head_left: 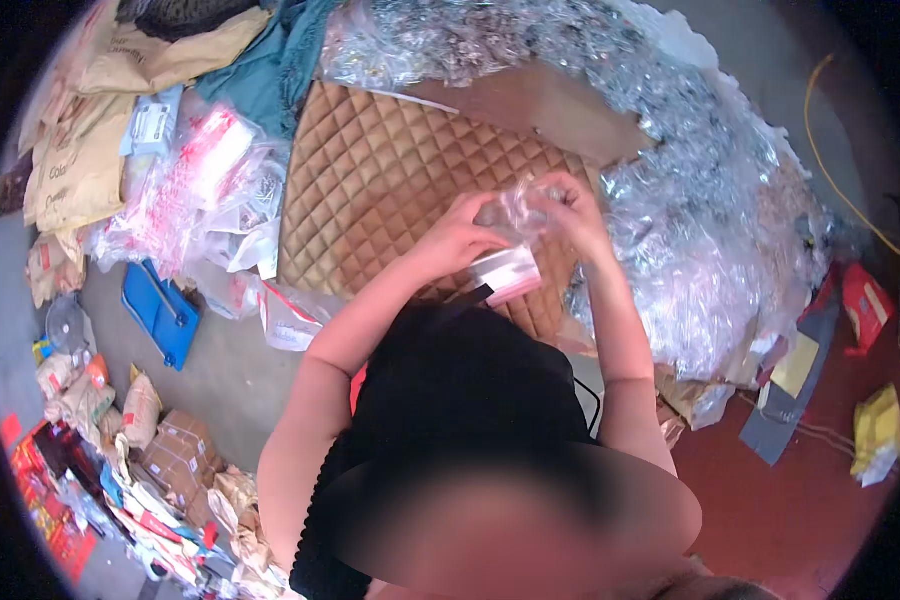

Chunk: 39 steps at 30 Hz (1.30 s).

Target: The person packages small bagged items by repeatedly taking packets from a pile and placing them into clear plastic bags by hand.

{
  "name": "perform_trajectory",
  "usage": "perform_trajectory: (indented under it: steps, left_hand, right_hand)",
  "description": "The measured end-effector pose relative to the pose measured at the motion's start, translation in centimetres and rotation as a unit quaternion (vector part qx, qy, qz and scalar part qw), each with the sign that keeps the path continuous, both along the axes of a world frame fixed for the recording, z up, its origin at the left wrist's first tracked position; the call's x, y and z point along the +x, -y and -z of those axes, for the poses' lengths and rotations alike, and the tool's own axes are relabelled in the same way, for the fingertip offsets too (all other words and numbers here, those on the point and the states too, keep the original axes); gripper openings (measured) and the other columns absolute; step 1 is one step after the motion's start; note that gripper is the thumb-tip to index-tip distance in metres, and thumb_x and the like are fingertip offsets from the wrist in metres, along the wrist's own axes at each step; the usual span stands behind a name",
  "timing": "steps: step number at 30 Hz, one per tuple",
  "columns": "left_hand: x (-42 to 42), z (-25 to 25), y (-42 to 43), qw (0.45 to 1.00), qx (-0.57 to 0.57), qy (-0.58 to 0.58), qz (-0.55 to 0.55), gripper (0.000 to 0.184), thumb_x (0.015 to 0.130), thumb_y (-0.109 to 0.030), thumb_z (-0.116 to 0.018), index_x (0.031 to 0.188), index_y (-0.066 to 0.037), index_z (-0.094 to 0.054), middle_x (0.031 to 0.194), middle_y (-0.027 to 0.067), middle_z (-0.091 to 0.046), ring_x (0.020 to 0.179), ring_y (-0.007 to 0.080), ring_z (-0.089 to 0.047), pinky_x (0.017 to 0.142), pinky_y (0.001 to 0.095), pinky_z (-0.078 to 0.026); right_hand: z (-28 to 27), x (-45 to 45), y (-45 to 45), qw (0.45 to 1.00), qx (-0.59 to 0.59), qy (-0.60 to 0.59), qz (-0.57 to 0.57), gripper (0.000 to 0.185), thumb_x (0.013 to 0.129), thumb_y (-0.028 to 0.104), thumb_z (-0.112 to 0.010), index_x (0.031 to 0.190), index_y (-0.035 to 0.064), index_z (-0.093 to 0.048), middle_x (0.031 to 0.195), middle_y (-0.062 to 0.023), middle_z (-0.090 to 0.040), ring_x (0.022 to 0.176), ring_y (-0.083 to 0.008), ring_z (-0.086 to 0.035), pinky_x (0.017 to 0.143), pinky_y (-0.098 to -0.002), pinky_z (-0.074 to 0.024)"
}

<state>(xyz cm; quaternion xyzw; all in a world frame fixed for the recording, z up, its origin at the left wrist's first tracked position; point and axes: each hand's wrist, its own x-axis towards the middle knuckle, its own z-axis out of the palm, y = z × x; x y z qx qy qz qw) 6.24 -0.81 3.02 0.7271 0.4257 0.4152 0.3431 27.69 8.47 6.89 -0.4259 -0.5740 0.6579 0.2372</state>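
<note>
My left hand (462, 236) and my right hand (570, 208) are close together above a brown quilted pad (370, 190). Between them is a crumpled piece of clear plastic film (520, 207). The fingers of my right hand are bent and pinch the film. Those of my left hand curve round its other side, and their tips are partly blurred. Just below the hands, near my lap, lies a small white and pink packet (507, 270) with a dark strip at its left corner. Whether a hand touches this packet is unclear.
A large heap of clear plastic pieces (690, 240) curves round the far and right sides. Pink and clear plastic bags (205, 190) lie left, beside brown paper sacks (80, 170). A blue folding stool (162, 313) and cardboard boxes (180, 455) stand on the floor.
</note>
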Motion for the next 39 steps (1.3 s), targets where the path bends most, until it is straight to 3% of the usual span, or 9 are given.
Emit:
perform_trajectory:
  steps: [5, 7, 12, 16, 23, 27, 29, 38, 39]
  left_hand:
    - [1.9, 0.9, 1.3, 0.992, -0.121, -0.015, 0.044, 0.021, 0.079, -0.006, -0.069, 0.096, -0.016, -0.075, 0.133, 0.0162, -0.049, 0.125, 0.0360, -0.044, 0.106, 0.0445, -0.035]
    - [2.2, 0.3, 1.7, 0.995, -0.084, -0.022, 0.042, 0.021, 0.078, -0.007, -0.069, 0.097, -0.014, -0.075, 0.132, 0.0164, -0.050, 0.125, 0.0369, -0.044, 0.107, 0.0453, -0.034]
    - [5.3, -0.5, 2.7, 0.991, -0.019, -0.080, 0.105, 0.018, 0.075, -0.008, -0.070, 0.092, -0.009, -0.073, 0.132, 0.0166, -0.051, 0.126, 0.0387, -0.042, 0.109, 0.0465, -0.031]
    - [4.8, -1.6, 1.7, 0.989, -0.050, -0.039, 0.131, 0.017, 0.075, -0.008, -0.069, 0.092, -0.010, -0.073, 0.132, 0.0158, -0.051, 0.126, 0.0379, -0.043, 0.109, 0.0458, -0.032]
    - [8.0, -3.9, -2.9, 0.984, -0.058, 0.010, 0.168, 0.018, 0.079, -0.010, -0.067, 0.096, -0.009, -0.072, 0.133, 0.0132, -0.050, 0.127, 0.0323, -0.045, 0.107, 0.0412, -0.034]
    - [9.1, -3.1, -3.3, 0.990, -0.021, -0.123, -0.070, 0.044, 0.079, -0.017, -0.070, 0.121, -0.011, -0.060, 0.130, 0.0149, -0.050, 0.127, 0.0338, -0.044, 0.106, 0.0415, -0.037]
    - [7.9, 3.6, -1.0, 0.971, -0.037, -0.223, 0.079, 0.056, 0.078, -0.018, -0.069, 0.131, -0.014, -0.052, 0.130, 0.0167, -0.049, 0.123, 0.0361, -0.047, 0.103, 0.0439, -0.041]
    - [5.6, 12.7, 7.4, 0.936, -0.230, -0.249, 0.096, 0.031, 0.089, -0.015, -0.052, 0.118, -0.006, -0.060, 0.114, 0.0172, -0.062, 0.104, 0.0320, -0.061, 0.084, 0.0425, -0.051]
    - [5.2, 13.2, 7.6, 0.937, -0.232, -0.247, 0.088, 0.031, 0.089, -0.015, -0.052, 0.118, -0.006, -0.060, 0.114, 0.0172, -0.062, 0.104, 0.0320, -0.061, 0.084, 0.0425, -0.051]
  right_hand:
    - [0.1, -0.7, 4.3, 0.988, 0.085, -0.015, 0.130, 0.024, 0.086, 0.013, -0.069, 0.106, 0.0077, -0.058, 0.086, -0.0054, -0.066, 0.079, -0.0156, -0.066, 0.061, -0.0287, -0.0535]
    - [-0.8, 0.4, 5.3, 0.893, 0.356, 0.272, -0.052, 0.030, 0.081, 0.016, -0.069, 0.109, 0.0084, -0.060, 0.081, -0.0114, -0.068, 0.074, -0.0253, -0.068, 0.061, -0.0375, -0.0542]
    - [-0.8, -0.3, 7.4, 0.727, 0.307, 0.515, -0.334, 0.040, 0.075, 0.014, -0.065, 0.114, 0.0119, -0.060, 0.089, -0.0118, -0.069, 0.083, -0.0347, -0.067, 0.064, -0.0449, -0.0535]
    - [-6.1, 4.7, 6.2, 0.907, 0.235, 0.201, -0.287, 0.045, 0.078, 0.017, -0.066, 0.121, 0.0080, -0.055, 0.125, -0.0161, -0.057, 0.106, -0.0347, -0.060, 0.084, -0.0465, -0.0486]
    - [-4.3, 7.1, 4.5, 0.768, 0.225, 0.465, -0.379, 0.026, 0.080, 0.018, -0.065, 0.103, 0.0052, -0.068, 0.099, -0.0158, -0.068, 0.090, -0.0366, -0.065, 0.081, -0.0420, -0.0515]
    - [-3.1, 16.1, 1.1, 0.941, 0.288, 0.150, 0.095, 0.021, 0.090, 0.020, -0.057, 0.098, 0.0083, -0.072, 0.085, -0.0073, -0.072, 0.080, -0.0229, -0.070, 0.069, -0.0342, -0.0520]
    - [-6.5, 21.3, -0.1, 0.942, 0.170, 0.154, 0.243, 0.026, 0.096, 0.026, -0.054, 0.105, 0.0090, -0.071, 0.095, -0.0043, -0.073, 0.089, -0.0138, -0.068, 0.070, -0.0295, -0.0500]
    - [5.4, 41.5, -2.0, 0.843, 0.016, 0.180, 0.507, 0.046, 0.091, 0.026, -0.061, 0.131, 0.0051, -0.053, 0.126, -0.0109, -0.061, 0.105, -0.0239, -0.061, 0.084, -0.0364, -0.0486]
    - [5.1, 40.3, -2.1, 0.683, 0.173, 0.417, 0.574, 0.044, 0.088, 0.019, -0.062, 0.128, 0.0042, -0.054, 0.122, -0.0137, -0.061, 0.108, -0.0286, -0.059, 0.087, -0.0399, -0.0478]
